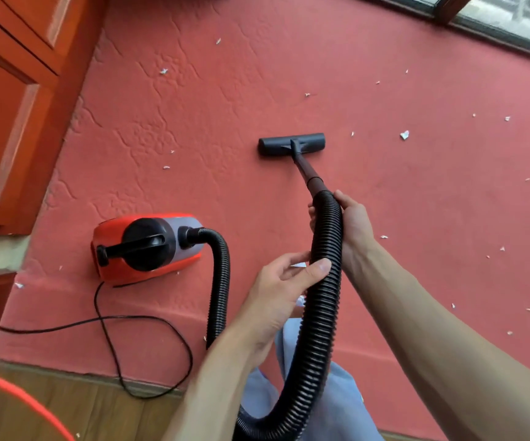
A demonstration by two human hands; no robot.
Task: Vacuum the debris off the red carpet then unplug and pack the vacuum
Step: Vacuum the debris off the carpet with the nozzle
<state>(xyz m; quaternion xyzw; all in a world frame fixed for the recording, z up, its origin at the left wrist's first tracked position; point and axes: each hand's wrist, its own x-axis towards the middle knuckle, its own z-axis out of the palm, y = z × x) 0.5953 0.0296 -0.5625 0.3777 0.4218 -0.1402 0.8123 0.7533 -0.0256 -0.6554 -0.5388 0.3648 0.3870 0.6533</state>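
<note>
A red and grey canister vacuum (149, 248) sits on the red carpet (193, 122) at the left. Its black ribbed hose (321, 313) loops down past my legs and up to a dark wand (308, 173) ending in a flat black floor head (291, 143) lying on the carpet. My right hand (353, 224) grips the top of the hose just below the wand. My left hand (282, 288) is lower, thumb against the hose and fingers loosely spread beside it. Several white paper scraps (404, 134) lie scattered over the carpet, mostly to the right.
A wooden cabinet (12, 106) stands along the left edge. The vacuum's black power cord (149, 354) loops over the carpet and wooden floor (98, 405) toward the left. A window frame (496, 30) runs along the top right. A red-rimmed object (18, 396) shows at bottom left.
</note>
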